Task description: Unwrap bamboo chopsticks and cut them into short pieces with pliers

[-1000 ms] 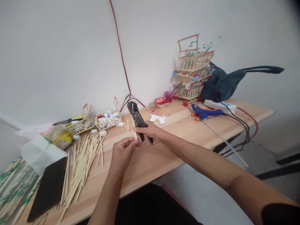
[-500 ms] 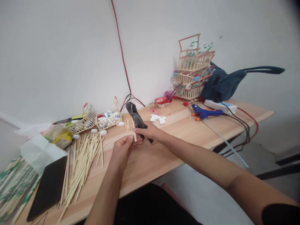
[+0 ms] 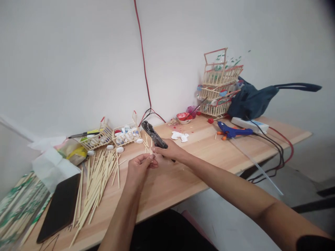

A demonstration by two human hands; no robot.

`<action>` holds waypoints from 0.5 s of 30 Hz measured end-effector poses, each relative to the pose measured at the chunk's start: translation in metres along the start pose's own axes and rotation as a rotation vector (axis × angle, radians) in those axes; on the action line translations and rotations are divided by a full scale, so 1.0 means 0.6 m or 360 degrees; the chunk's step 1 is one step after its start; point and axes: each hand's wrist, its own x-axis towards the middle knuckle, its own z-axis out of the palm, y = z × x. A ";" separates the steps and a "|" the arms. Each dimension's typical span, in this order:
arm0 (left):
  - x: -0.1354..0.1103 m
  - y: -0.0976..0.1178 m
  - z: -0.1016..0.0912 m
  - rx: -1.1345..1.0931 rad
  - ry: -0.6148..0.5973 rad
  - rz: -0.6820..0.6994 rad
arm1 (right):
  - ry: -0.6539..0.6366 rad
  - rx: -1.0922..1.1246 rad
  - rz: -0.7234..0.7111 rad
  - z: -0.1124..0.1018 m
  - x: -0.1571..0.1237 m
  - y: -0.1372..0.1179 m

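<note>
My right hand is closed round the handles of dark pliers, whose jaws point up and to the left over the wooden table. Just left of it, my left hand pinches a short bamboo stick between thumb and fingers, held upright beside the pliers. The two hands nearly touch. A loose pile of long bamboo sticks lies on the table to the left of my left hand.
Two small stick baskets with bottle caps stand by the wall. Farther right are a red paint bowl, stacked stick baskets, a blue glue gun, a dark bag and cables. A black phone lies at left.
The view has shifted, so everything sits a little lower and to the right. Both hands stay together, holding the pliers and the short stick; the pliers have tilted lower.
</note>
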 end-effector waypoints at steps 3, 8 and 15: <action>-0.012 0.020 -0.014 0.0074 0.0049 0.0023 | -0.0104 -0.0212 0.0027 -0.029 -0.009 -0.029; -0.041 0.055 -0.044 0.0158 0.0157 0.0131 | -0.0524 -0.0493 0.0139 -0.084 -0.045 -0.081; -0.077 0.065 -0.038 0.0079 0.0030 0.0100 | -0.1000 -0.0479 0.0536 -0.103 -0.085 -0.108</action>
